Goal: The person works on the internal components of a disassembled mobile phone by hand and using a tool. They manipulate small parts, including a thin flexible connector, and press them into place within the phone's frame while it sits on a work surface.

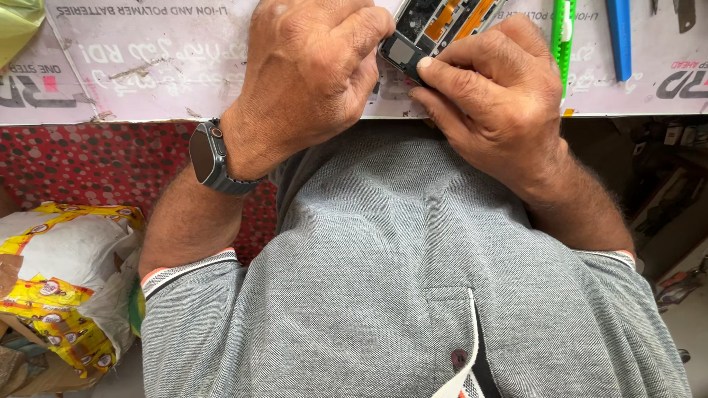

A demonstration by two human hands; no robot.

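**A:** Only the head view here, so that's all we go by. We've got both hands up at the near edge of the tabletop [147, 81], which is covered with a pale printed mat. The left hand [310, 74] is curled in a loose fist, fingers wrapped onto the left end of an opened phone [435, 29]. The right hand [494, 96] pinches the same phone from the other side, thumb [450, 74] pressed along its lower edge.

**B:** Yep, so both hands are closed on it. The phone sits tilted, back cover off, with orange strips and dark parts showing inside. It's right above the tabletop edge, between our two hands.

**A:** We're also wearing a dark smartwatch [210, 156] on the left wrist and a grey polo shirt [413, 280] that fills most of the view.

**B:** Further back on the mat we see a green tool [563, 29] and a blue tool [619, 37], just right of the right hand. Down at the left there's a yellow and white sack [63, 280] against a red spotted panel [96, 162].
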